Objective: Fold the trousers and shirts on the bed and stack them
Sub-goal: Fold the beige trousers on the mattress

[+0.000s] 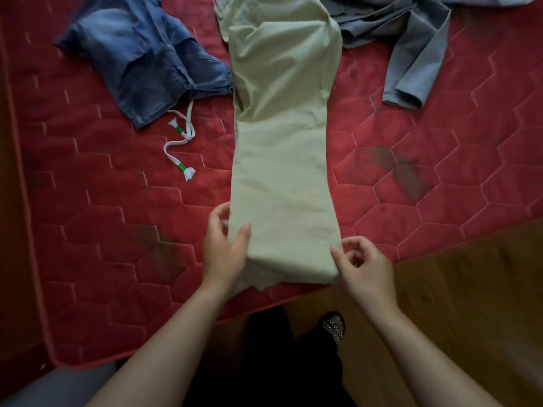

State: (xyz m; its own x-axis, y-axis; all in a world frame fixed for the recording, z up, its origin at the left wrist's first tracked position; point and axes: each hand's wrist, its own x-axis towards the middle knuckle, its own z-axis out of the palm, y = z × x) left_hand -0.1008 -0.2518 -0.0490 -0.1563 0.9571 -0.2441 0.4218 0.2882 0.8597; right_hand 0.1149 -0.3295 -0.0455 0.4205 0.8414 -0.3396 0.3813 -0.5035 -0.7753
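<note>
Pale-green trousers [282, 171] between curled left fingers [218, 214], right fingers [363, 243]

This is a bedroom in a home. A bed [88, 230] with a red quilted cover fills the view. Pale trousers [282, 142], blue jeans [141, 69] and a grey shirt [411, 39] lie on it, and a wooden floor [470, 289] borders its near edge.

Pale green trousers [282, 160] lie lengthwise on the red quilted mattress [88, 230]. The left hand [224, 248] grips their near left corner, thumb on top. The right hand [364, 265] sits at the near right corner with fingers curled (whether it pinches the cloth is unclear). Blue jeans [147, 63] with a white drawstring [185, 133] lie to the left, a grey shirt [411, 48] to the right.
</note>
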